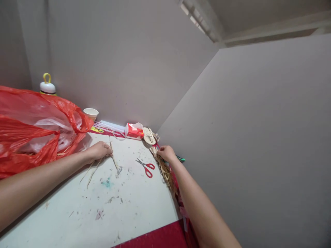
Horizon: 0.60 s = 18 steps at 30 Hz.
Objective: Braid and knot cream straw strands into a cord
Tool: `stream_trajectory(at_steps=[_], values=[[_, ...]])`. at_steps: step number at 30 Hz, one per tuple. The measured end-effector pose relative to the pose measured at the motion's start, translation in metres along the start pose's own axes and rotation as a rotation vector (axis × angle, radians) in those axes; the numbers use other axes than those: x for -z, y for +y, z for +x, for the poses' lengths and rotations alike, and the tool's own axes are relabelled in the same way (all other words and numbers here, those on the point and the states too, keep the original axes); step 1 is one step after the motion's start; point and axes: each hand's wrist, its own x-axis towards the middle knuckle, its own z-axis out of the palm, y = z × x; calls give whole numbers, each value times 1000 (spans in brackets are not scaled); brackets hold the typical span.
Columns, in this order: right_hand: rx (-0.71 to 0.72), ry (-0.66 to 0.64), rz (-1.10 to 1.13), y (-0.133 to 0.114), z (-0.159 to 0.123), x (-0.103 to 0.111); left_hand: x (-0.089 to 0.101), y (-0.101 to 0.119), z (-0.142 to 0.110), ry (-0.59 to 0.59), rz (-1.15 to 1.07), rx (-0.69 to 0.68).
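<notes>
My left hand (101, 151) is closed around a few thin straw strands (114, 159), whose ends stick out on both sides over the white board. At the board's right edge, my right hand (167, 153) has its fingers pinched together at a bundle of dried straw (165, 170). Whether it grips that bundle or only touches it is hard to see. Just beyond this hand lies a woven straw piece (149, 136). Between the two hands, red-handled scissors (146, 167) rest on the board with their blades slightly apart.
A red plastic bag (33, 134) bulges at the left, with a white-lidded bottle (48, 86) behind it. Along the back stand a paper cup (91, 113), white sticks (110, 126) and a red tissue pack (134, 131). Grey walls close in behind and right of the stained white board (129, 203).
</notes>
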Motion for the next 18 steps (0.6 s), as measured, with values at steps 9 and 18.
stream_trajectory(at_steps=[9, 18], values=[[-67, 20, 435, -4, -12, 13, 0, -2, 1, -15, -20, -13], [-54, 86, 500, 6, -1, 10, 0, -7, 7, -17, 14, -21]])
